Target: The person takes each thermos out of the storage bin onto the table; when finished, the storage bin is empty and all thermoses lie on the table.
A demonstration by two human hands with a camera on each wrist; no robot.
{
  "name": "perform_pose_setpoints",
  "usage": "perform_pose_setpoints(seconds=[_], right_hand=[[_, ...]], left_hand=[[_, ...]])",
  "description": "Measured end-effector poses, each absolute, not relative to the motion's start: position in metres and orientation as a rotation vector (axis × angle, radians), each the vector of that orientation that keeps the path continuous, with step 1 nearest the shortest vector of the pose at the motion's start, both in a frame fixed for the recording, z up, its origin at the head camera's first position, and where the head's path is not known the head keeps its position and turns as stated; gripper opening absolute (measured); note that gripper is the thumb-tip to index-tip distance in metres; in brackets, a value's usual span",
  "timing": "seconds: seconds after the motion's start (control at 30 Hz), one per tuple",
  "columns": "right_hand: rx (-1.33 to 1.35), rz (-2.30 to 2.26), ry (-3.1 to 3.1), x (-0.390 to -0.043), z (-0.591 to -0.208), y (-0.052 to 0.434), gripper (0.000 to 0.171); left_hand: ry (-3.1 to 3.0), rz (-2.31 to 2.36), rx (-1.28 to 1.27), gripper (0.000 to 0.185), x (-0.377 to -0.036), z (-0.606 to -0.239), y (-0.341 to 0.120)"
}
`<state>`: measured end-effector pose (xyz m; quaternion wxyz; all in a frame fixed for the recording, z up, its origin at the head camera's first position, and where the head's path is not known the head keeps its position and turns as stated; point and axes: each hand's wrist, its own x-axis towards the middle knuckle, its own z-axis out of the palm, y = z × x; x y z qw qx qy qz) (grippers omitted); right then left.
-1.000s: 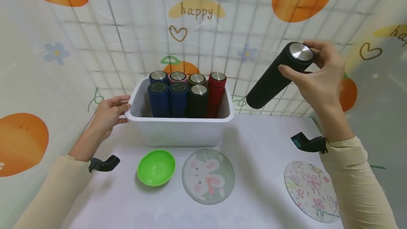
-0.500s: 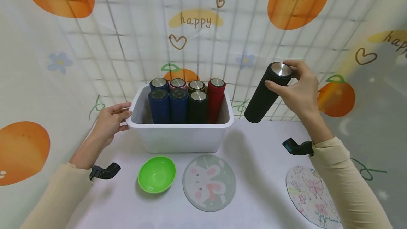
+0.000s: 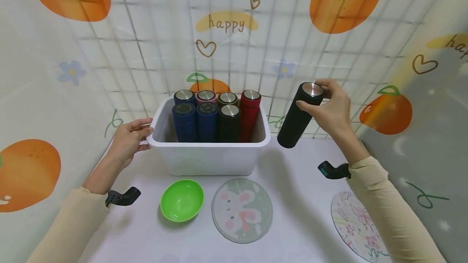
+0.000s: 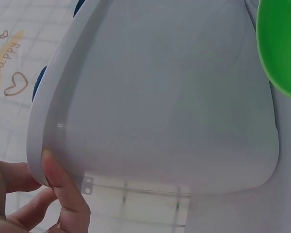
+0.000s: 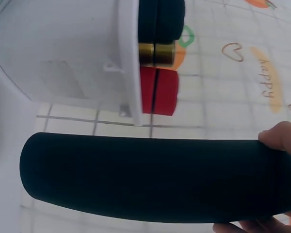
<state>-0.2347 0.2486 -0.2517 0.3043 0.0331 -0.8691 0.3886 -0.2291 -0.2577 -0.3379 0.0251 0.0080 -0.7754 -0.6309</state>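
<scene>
My right hand (image 3: 330, 111) grips the capped top of a black flask (image 3: 297, 115) with a steel lid. The flask hangs tilted just right of the white bin (image 3: 210, 155), its base a little above the table. In the right wrist view the black flask (image 5: 155, 177) fills the lower frame with the white bin (image 5: 63, 53) beyond it. My left hand (image 3: 128, 139) holds the bin's left rim; in the left wrist view its fingers (image 4: 63, 187) press the rim of the white bin (image 4: 160, 107). Several flasks (image 3: 215, 115) in blue, pink, black and red stand upright in the bin.
A green bowl (image 3: 181, 200) sits in front of the bin, also seen as the green bowl (image 4: 281, 48) in the left wrist view. A round rabbit mat (image 3: 242, 210) lies beside it. A butterfly mat (image 3: 356, 224) lies at the front right. Patterned walls close in behind and at both sides.
My right hand has brought the black flask down and leftward toward the bin's right side, and the flask has turned more upright. My left hand stays on the rim.
</scene>
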Motion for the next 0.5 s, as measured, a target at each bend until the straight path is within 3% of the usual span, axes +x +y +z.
perform_pose_setpoints(seconds=[0.5], right_hand=[[0.043, 1.097, -2.347, -0.256, -0.275, 0.246, 0.066]], left_hand=[[-2.393, -1.955, 0.013, 0.049, -0.227, -0.339, -0.258]])
